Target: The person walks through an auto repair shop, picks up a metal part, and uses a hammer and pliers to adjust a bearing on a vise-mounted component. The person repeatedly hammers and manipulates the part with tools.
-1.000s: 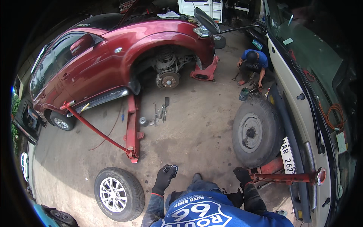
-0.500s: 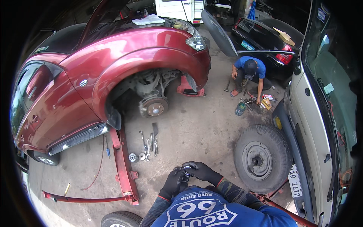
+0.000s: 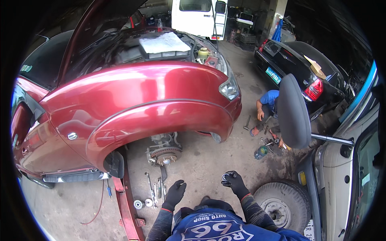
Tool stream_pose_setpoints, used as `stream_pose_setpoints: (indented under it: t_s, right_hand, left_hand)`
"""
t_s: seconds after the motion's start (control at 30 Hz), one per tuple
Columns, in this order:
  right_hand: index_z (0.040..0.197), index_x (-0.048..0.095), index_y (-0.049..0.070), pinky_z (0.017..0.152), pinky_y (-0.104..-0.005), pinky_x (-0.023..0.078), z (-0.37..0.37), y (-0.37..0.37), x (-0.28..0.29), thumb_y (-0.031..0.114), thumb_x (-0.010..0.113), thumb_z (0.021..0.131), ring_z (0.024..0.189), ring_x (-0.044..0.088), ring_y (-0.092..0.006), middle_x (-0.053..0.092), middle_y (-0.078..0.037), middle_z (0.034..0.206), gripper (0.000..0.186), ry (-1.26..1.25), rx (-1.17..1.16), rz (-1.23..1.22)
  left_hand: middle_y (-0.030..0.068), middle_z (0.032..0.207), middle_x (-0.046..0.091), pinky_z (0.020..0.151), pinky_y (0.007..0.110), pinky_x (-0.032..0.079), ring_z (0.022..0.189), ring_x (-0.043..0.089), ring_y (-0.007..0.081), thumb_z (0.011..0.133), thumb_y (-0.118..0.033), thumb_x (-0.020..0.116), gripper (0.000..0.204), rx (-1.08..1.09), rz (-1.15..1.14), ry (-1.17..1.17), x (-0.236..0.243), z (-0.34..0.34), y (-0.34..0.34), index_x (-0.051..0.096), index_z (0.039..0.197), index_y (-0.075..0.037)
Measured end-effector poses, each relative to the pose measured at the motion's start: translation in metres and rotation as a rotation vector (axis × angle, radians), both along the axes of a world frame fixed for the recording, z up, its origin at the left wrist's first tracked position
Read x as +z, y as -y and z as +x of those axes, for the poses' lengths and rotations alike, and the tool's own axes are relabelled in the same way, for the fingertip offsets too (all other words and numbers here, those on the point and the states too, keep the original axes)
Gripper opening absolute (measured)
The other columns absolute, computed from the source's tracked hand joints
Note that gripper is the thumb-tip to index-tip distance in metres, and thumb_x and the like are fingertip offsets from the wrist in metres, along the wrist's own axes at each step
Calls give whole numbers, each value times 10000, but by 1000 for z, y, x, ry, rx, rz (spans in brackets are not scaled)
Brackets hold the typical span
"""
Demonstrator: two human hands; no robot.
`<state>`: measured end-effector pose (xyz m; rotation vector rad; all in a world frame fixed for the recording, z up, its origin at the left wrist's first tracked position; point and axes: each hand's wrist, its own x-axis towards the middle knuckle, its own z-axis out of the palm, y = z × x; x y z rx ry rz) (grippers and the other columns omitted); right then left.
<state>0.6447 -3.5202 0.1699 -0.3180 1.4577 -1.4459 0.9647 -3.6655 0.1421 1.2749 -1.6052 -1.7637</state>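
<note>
Between the finger and thumb tips of my black-gloved right hand is a small silver ring-shaped part, perhaps a bearing; its exact kind is too small to tell. My left hand, also gloved, is raised apart from it, with loosely bent fingers and nothing visible in them. Ahead, a wheel hub with a brake disc hangs bare under the fender of a red vehicle. Wrenches lie on the floor beyond my left hand, beside two round metal parts, one of them a silver ring.
A red steel frame runs along the floor at left. A large tire lies at right beside a beige vehicle. Its mirror partly hides a crouching person near tools and a green container. A black car stands behind.
My hands have come apart; the ring-shaped part stays in my right hand, which moved right, while my left moved left. The view has tilted up and shifted nearer the red vehicle.
</note>
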Motion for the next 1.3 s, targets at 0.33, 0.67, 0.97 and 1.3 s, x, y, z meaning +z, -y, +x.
stream_pose_setpoints:
  t_s: [0.33, 0.67, 0.97, 1.3]
  right_hand:
    - [1004, 577, -14, 505, -378, 590, -172, 142, -134, 147, 733, 921, 599, 706, -266, 658, -128, 792, 239, -357, -216, 402]
    - [1106, 577, 162, 613, -454, 548, -295, 156, -92, 138, 731, 935, 710, 720, -294, 710, -82, 929, 231, -123, -506, 444]
    - [857, 649, 82, 472, -354, 502, -524, 192, -178, 180, 744, 926, 569, 683, -243, 668, -78, 711, 153, -289, -261, 611]
    - [1135, 638, 64, 658, -408, 632, -699, 276, -129, 186, 649, 1022, 828, 776, -246, 722, -103, 991, 166, 74, -95, 301]
  left_hand:
    - [83, 903, 721, 621, 390, 539, 728, 690, 217, 1059, -315, 550, 272, 419, 723, 342, -167, 178, 51, 679, 1102, -80]
    - [86, 962, 718, 674, 398, 543, 808, 681, 226, 1050, -313, 566, 271, 50, 222, 401, -109, 15, 378, 677, 1132, -79]
    - [89, 1015, 715, 721, 406, 545, 881, 674, 234, 1042, -310, 581, 276, -74, 112, 316, -103, -256, 430, 675, 1160, -79]
    - [93, 1074, 713, 773, 414, 548, 961, 666, 243, 1033, -308, 597, 288, 40, 498, 619, -94, -439, 278, 673, 1190, -78]
